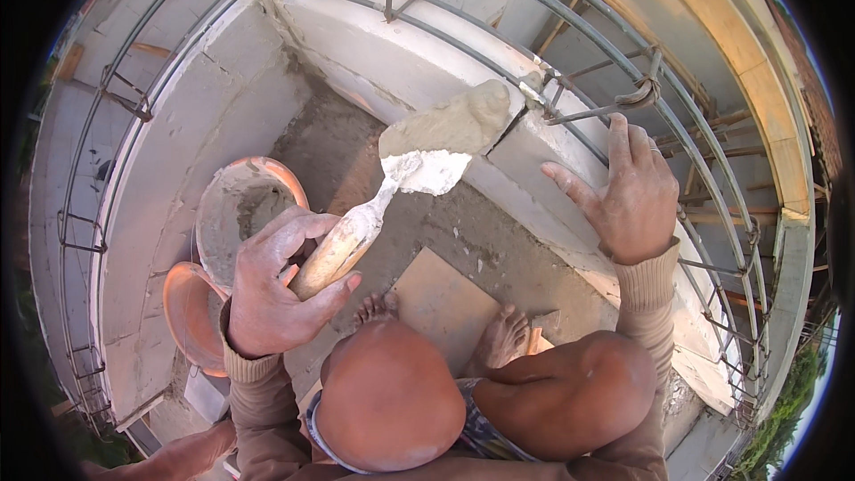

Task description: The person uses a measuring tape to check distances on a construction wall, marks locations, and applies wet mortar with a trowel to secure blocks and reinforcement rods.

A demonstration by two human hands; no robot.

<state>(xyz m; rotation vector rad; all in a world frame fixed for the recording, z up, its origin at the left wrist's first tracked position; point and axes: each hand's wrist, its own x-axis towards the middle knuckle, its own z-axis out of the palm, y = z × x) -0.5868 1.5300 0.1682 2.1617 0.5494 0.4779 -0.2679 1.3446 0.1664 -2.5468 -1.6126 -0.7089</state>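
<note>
My left hand is closed around the wooden handle of a trowel, whose neck and blade are crusted white. A thick heap of wet grey mortar covers most of the blade. The blade's far end meets the pale block wall beside a dark joint between two blocks, and I cannot tell whether it touches. Fingers spread, my right hand lies on the wall's top to the right of that joint, its fingertips near the steel bars. Nothing is held in it.
An orange bucket with mortar stands left of the trowel, with a second orange bucket nearer me. A square tan board lies between my bare feet. Rebar cages run along the walls. Another limb shows at lower left.
</note>
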